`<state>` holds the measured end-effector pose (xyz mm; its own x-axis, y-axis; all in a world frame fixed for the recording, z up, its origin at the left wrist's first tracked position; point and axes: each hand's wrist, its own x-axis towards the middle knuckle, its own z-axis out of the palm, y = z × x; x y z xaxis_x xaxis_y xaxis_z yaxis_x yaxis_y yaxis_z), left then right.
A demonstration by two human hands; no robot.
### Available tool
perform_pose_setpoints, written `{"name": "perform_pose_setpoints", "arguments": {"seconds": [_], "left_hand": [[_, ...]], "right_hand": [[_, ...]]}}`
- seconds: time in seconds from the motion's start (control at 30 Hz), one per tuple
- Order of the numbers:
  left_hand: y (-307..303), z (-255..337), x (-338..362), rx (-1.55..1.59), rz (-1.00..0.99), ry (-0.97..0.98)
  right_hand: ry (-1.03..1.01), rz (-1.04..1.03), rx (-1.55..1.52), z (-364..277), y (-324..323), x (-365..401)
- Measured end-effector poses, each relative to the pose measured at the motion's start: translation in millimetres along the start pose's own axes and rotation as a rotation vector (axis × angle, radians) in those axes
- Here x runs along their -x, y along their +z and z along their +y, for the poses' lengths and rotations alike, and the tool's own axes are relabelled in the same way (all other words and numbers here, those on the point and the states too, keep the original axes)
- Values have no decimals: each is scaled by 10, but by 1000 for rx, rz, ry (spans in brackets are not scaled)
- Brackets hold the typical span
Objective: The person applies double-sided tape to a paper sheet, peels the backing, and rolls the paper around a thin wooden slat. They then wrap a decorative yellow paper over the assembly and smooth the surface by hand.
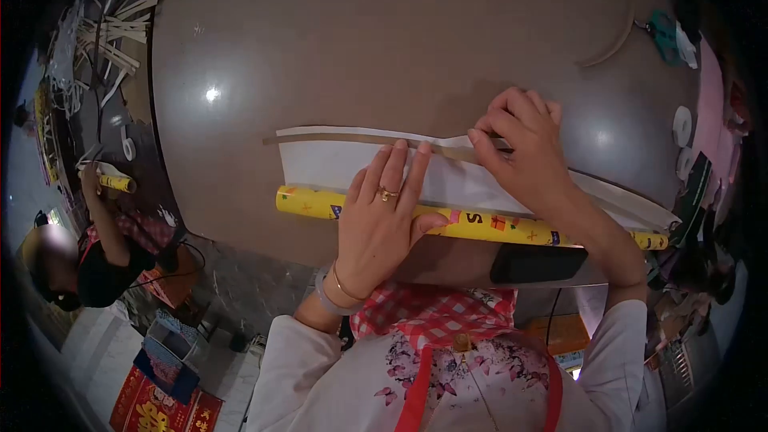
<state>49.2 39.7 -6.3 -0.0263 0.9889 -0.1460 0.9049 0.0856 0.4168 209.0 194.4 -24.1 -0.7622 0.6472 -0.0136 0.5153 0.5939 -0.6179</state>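
Note:
A roll of yellow patterned wrapping paper (512,230) lies across the table in front of me, its white underside (312,162) partly unrolled away from me. Along the far edge of that white sheet runs a thin brown strip (320,138), its left end sticking out past the paper. My left hand (376,212) lies flat, fingertips on the strip and sheet, thumb against the roll. Further right, my right hand (520,132) has thumb and fingers pinched at the strip by the paper's edge, which lifts slightly there. The fingers partly hide the pinch.
Near the front edge lies a black phone (538,262). At the right are green-handled scissors (662,36), tape rolls (682,126) and a curved brown strip (614,46). At the left, another person (112,248) handles a yellow roll beside a pile of strips (120,32).

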Motion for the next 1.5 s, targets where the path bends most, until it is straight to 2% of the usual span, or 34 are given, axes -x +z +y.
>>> {"name": "perform_pose_setpoints", "arguments": {"seconds": [0.77,0.87,1.5], "left_hand": [[29,0,1,-52,-30,4],[23,2,3,-64,-31,-1],[50,24,4,-147,-46,22]], "right_hand": [[31,29,43,91,-77,12],[12,93,53,112,-74,7],[128,110,80,297,-282,182]]}}
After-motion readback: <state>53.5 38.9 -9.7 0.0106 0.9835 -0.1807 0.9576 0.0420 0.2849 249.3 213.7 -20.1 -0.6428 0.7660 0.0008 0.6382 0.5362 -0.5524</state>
